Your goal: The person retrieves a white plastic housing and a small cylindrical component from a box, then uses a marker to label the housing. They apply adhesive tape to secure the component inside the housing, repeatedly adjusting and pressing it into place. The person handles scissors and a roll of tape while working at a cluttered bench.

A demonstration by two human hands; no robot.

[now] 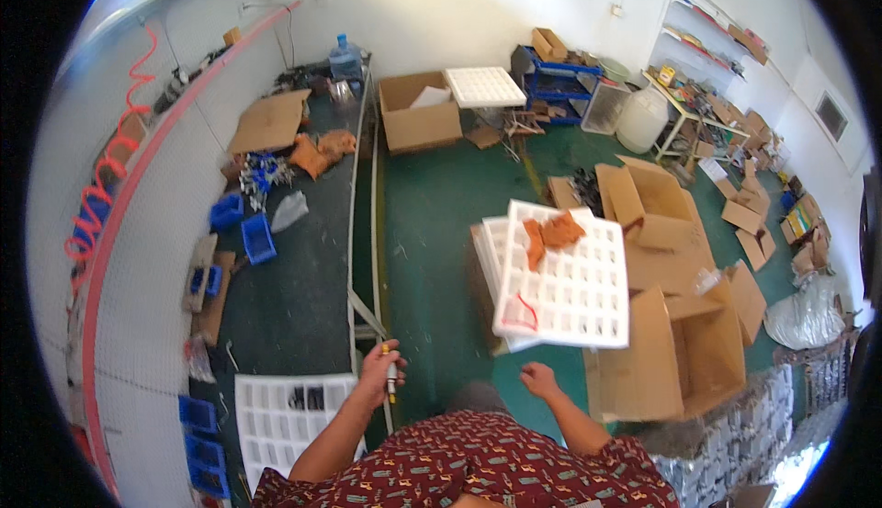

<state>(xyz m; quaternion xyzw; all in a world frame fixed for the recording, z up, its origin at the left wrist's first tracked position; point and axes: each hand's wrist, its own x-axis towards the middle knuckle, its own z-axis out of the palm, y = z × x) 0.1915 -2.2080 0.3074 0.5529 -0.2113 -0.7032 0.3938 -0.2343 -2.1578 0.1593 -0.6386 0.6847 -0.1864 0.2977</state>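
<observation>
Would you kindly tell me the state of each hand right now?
Left hand: closed around a slim tool with yellow parts.
Right hand: looks loosely closed, nothing visible in it.

at seven o'clock the left hand (pixel 377 367) wraps a slim yellow-and-white tool (pixel 392 376), its fingers hiding part of the middle. at five, the right hand (pixel 539 378) is curled, and whether anything sits inside does not show. the left forearm (pixel 335 436) covers part of a white tray (pixel 260 416); its dark pieces (pixel 314 399) are too small to name. toward four, an upper tray (pixel 588 301) hides most of a lower tray (pixel 491 239). at six, the lower edge cuts off the patterned shirt (pixel 469 457).
</observation>
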